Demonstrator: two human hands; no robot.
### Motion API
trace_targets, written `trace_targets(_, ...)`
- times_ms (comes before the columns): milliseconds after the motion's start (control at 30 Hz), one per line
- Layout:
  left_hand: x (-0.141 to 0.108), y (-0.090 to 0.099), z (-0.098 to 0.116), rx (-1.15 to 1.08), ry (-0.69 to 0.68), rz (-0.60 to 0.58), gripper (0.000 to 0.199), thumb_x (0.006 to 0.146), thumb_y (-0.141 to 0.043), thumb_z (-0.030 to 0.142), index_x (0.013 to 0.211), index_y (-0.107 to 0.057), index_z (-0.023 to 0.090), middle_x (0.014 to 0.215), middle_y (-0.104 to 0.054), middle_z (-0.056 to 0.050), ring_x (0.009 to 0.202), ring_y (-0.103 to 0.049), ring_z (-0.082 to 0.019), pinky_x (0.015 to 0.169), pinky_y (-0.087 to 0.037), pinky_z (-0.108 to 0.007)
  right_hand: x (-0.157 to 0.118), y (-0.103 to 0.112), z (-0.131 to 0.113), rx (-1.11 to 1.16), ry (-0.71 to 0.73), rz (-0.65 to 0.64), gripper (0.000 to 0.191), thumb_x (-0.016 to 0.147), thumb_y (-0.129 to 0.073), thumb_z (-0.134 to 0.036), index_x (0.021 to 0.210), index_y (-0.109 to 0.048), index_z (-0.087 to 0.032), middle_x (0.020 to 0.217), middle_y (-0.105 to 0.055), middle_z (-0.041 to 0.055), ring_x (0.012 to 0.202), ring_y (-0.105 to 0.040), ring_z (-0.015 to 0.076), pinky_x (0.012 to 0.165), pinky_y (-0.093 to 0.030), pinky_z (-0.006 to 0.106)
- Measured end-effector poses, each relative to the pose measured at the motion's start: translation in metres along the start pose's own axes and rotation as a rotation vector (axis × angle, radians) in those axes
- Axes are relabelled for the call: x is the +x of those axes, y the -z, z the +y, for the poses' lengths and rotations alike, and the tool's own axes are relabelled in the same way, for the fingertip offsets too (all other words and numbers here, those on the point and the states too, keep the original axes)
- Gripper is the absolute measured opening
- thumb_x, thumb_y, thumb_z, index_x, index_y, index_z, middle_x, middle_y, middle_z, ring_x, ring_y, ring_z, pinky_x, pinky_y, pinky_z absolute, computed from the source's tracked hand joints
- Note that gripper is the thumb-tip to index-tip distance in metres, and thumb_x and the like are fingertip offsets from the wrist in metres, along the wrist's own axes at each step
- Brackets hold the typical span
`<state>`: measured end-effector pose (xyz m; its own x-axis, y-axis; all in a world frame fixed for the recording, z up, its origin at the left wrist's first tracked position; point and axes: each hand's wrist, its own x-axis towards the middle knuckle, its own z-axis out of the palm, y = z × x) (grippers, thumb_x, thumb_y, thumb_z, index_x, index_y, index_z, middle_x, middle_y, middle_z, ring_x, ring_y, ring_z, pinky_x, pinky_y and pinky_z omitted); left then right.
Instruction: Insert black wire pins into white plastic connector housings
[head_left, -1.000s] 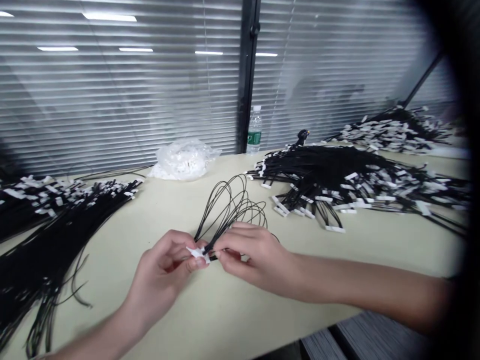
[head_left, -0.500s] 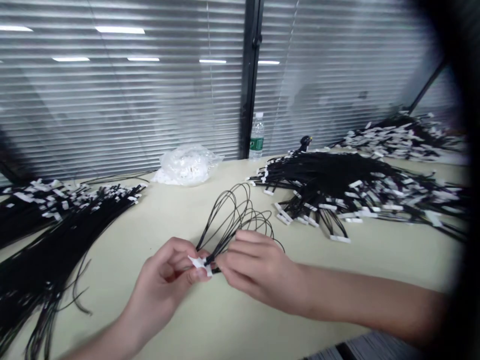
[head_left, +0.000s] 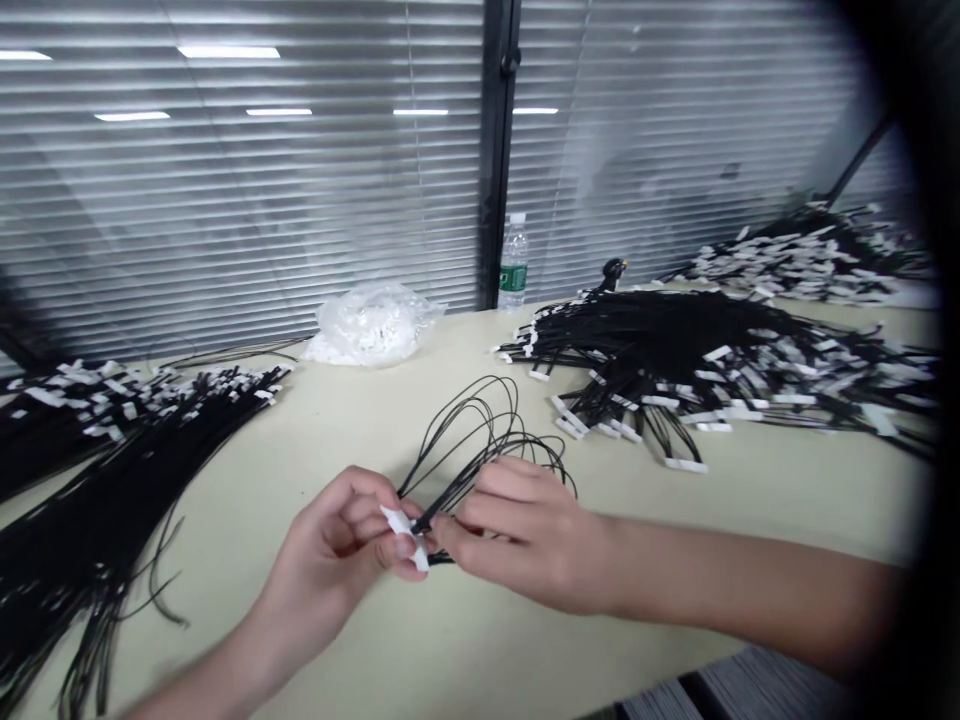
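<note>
My left hand point(head_left: 349, 545) pinches a white connector point(head_left: 406, 537) between thumb and fingers. Thin black wires point(head_left: 480, 410) run out of the connector and loop up and to the right above the table. Just right of the connector, my right hand point(head_left: 521, 530) is closed round part of these wires, close to where they enter the white piece. Its fingertips are partly hidden, so I cannot see exactly which wires they grip.
Bundles of black wires with white connectors point(head_left: 135, 470) lie at the left. A larger pile of similar wires point(head_left: 660, 345) covers the right, with another pile point(head_left: 795, 260) behind. Along the window stand a clear plastic bag point(head_left: 375, 325) and a water bottle point(head_left: 513, 265).
The connector has tilted a little more upright in my left hand. The wire loops have shifted slightly right with my right hand. The camera view has moved slightly.
</note>
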<state>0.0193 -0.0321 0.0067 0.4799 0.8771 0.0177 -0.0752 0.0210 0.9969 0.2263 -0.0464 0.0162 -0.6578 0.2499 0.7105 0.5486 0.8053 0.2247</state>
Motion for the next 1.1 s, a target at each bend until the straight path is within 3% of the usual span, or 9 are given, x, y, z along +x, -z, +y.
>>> trace_targets(133, 0.003, 0.000, 0.002, -0.009, 0.005, -0.038, 0.019, 0.075, -0.065, 0.014, 0.081, -0.048, 0.018, 0.074, -0.063, 0.000, 0.064, -0.061, -0.011, 0.059, -0.052, -0.023, 0.000, -0.001, 0.000, -0.047, 0.071, 0.047, 0.006, 0.079, -0.058, -0.014, 0.075, -0.056, -0.017, 0.060, -0.047, -0.0032, 0.060, -0.035, 0.0092, 0.054, -0.023, 0.027)
trace_targets(400, 0.007, 0.003, 0.001, -0.034, 0.059, -0.157, 0.027, 0.078, -0.062, 0.015, 0.091, -0.039, 0.020, 0.078, -0.061, 0.001, 0.065, -0.062, -0.012, 0.059, -0.054, -0.028, -0.011, -0.017, 0.001, 0.028, -0.023, 0.014, 0.004, 0.082, -0.055, -0.016, 0.084, -0.056, -0.019, 0.062, -0.051, -0.0029, 0.063, -0.035, 0.0096, 0.057, -0.025, 0.027)
trace_targets(667, 0.008, 0.003, 0.000, -0.026, 0.052, -0.114, 0.023, 0.078, -0.062, 0.015, 0.088, -0.042, 0.018, 0.078, -0.062, -0.001, 0.066, -0.064, -0.014, 0.057, -0.051, -0.026, -0.008, -0.015, 0.001, 0.112, -0.045, -0.095, 0.010, 0.086, -0.046, -0.009, 0.081, -0.054, -0.013, 0.073, -0.054, -0.0004, 0.064, -0.039, 0.0083, 0.065, -0.035, 0.024)
trace_targets(867, 0.008, 0.005, -0.002, -0.018, 0.050, -0.125, 0.025, 0.077, -0.063, 0.014, 0.090, -0.043, 0.017, 0.081, -0.064, -0.002, 0.069, -0.065, -0.015, 0.058, -0.053, -0.027, -0.004, -0.013, -0.001, 0.122, -0.116, -0.005, 0.013, 0.086, -0.048, -0.017, 0.077, -0.057, -0.014, 0.071, -0.054, 0.0014, 0.070, -0.043, 0.0093, 0.063, -0.035, 0.023)
trace_targets(1100, 0.006, 0.004, 0.001, -0.009, 0.067, -0.094, 0.023, 0.075, -0.066, 0.015, 0.086, -0.045, 0.016, 0.074, -0.069, -0.002, 0.060, -0.064, -0.013, 0.053, -0.053, -0.025, -0.003, -0.015, -0.003, 0.368, -0.258, -0.010, 0.015, 0.087, -0.047, -0.018, 0.077, -0.058, -0.015, 0.074, -0.055, 0.0013, 0.074, -0.045, 0.0094, 0.072, -0.038, 0.024)
